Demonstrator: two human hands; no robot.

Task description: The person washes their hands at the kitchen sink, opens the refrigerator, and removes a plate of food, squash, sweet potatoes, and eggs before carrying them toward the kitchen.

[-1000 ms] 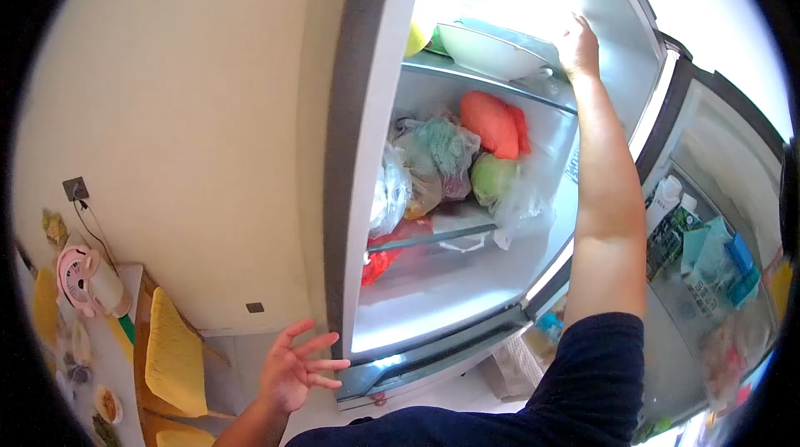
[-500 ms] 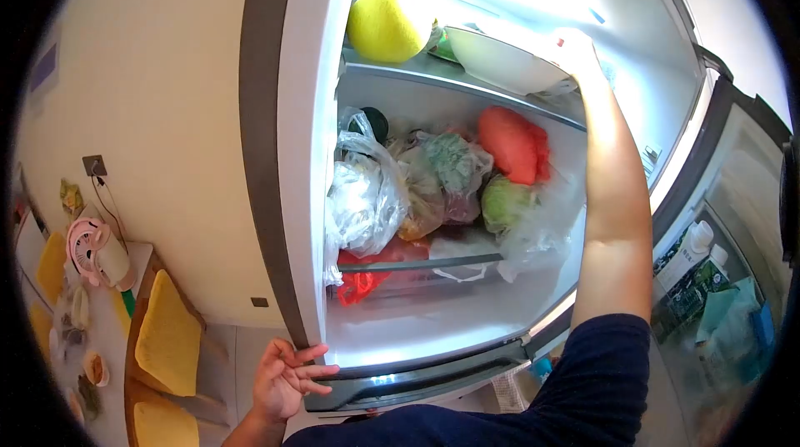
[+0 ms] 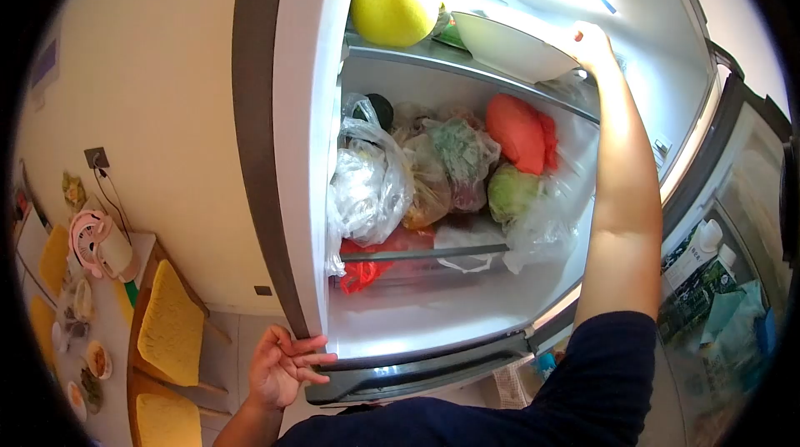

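An open, lit fridge fills the middle of the view. My right hand (image 3: 589,45) reaches to its upper shelf, fingers closed on the right rim of a large white bowl (image 3: 512,49). Left of the bowl sits a big yellow fruit (image 3: 393,9) on the same glass shelf (image 3: 467,66). My left hand (image 3: 287,365) is low at the fridge's left front edge, fingers spread, holding nothing. Below the shelf lie clear plastic bags (image 3: 371,189), a red bag (image 3: 521,134) and a green round vegetable (image 3: 510,193).
The fridge door (image 3: 758,189) stands open on the right, with cartons (image 3: 693,259) in its rack. At the left are a dining table (image 3: 117,326) with small dishes, a pink and white appliance (image 3: 100,245) and yellow chairs (image 3: 171,322). A wall borders the fridge.
The view has shifted toward the fridge, bringing the yellow fruit fully into sight. My right hand stays at the bowl's rim. My left hand now rests nearer the fridge's edge.
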